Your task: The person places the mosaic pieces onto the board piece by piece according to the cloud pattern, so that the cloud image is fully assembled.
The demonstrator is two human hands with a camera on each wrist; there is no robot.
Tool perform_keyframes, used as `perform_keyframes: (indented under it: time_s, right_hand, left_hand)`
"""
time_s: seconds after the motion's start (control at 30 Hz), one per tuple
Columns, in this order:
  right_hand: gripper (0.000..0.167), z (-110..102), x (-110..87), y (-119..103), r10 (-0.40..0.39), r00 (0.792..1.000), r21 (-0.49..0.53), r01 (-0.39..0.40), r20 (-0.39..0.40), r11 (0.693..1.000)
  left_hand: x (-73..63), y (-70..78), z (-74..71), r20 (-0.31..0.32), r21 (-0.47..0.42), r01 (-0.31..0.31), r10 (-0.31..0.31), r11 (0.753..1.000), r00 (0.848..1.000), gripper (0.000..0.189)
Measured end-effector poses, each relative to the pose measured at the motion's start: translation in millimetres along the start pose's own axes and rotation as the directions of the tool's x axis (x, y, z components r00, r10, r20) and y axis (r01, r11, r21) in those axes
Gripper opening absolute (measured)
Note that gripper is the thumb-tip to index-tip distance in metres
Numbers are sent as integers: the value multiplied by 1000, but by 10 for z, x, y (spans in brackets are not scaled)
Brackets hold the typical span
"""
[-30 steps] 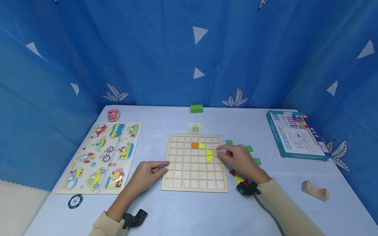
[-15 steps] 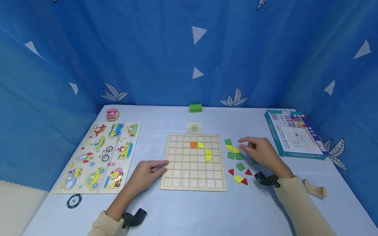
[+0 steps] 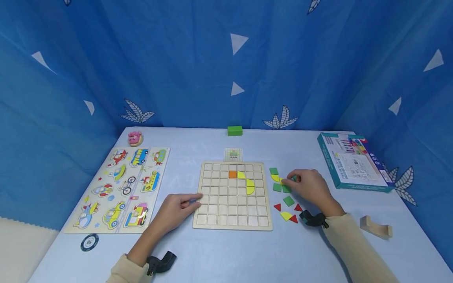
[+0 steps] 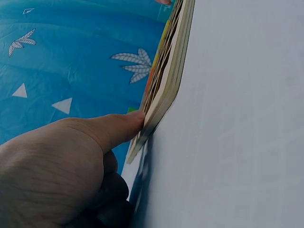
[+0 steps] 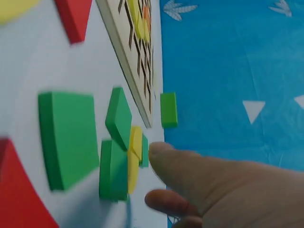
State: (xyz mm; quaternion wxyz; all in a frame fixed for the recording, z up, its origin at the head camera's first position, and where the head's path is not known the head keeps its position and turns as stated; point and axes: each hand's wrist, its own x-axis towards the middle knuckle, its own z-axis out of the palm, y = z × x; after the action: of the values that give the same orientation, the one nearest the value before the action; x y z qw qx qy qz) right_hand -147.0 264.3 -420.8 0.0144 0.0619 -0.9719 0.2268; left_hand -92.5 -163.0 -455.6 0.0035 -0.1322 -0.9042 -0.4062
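Observation:
A wooden grid board (image 3: 231,224) lies mid-table, with an orange square (image 3: 232,174) and several yellow quarter-circle pieces (image 3: 250,187) in its cells. My left hand (image 3: 177,212) touches the board's left edge with index finger and thumb; the left wrist view shows the thumb tip (image 4: 135,121) against the side. My right hand (image 3: 309,188) is over the loose pieces at the right, fingertips right at a yellow quarter-circle (image 3: 282,181). Around it lie green squares (image 3: 277,187), partly hidden by the hand, and closer in are red triangles (image 3: 277,207) and another yellow piece (image 3: 286,215).
A small pattern card (image 3: 233,154) touches the board's far edge, with a green block (image 3: 235,131) behind. At left are a vehicle puzzle (image 3: 115,190), a pink toy (image 3: 135,138) and a round chip (image 3: 89,242). A box (image 3: 357,161) and a wooden holder (image 3: 376,228) are at right.
My right hand has moved from the board's right edge out to the right, then slightly back left and down onto the loose pieces. The left hand stays at the board's edge.

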Motion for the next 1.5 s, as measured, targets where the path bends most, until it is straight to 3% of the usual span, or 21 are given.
perform_keyframes:
  time_s: [0.27, 0.47, 0.73, 1.07, 1.3, 1.5]
  right_hand:
    - [38, 63, -47, -185, 89, 996, -105, -90, -18, 990]
    - [39, 86, -72, -253, 111, 992, -136, -117, -52, 984]
    - [35, 71, -100, -372, 153, 988, -187, -153, -17, 970]
    - [30, 94, -113, -373, 95, 995, -215, -92, 3, 972]
    - [27, 111, -65, -217, -10, 999, -187, 2, -40, 982]
    - [30, 80, -20, -112, -26, 1000, -153, 26, 0, 988]
  left_hand:
    - [-5, 14, 8, 8, 6, 22, -22, 1000, 1000, 25]
    - [-9, 17, 3, 2, 16, 14, -14, 1000, 1000, 25]
    - [-2, 20, -5, -5, 20, -4, 4, 1000, 1000, 25]
    - [0, 17, 0, -7, 26, -15, 16, 1000, 1000, 24]
    - [-5, 4, 2, -4, 18, -14, 14, 1000, 1000, 25]
    - [2, -1, 16, -6, 7, -8, 8, 1000, 1000, 25]
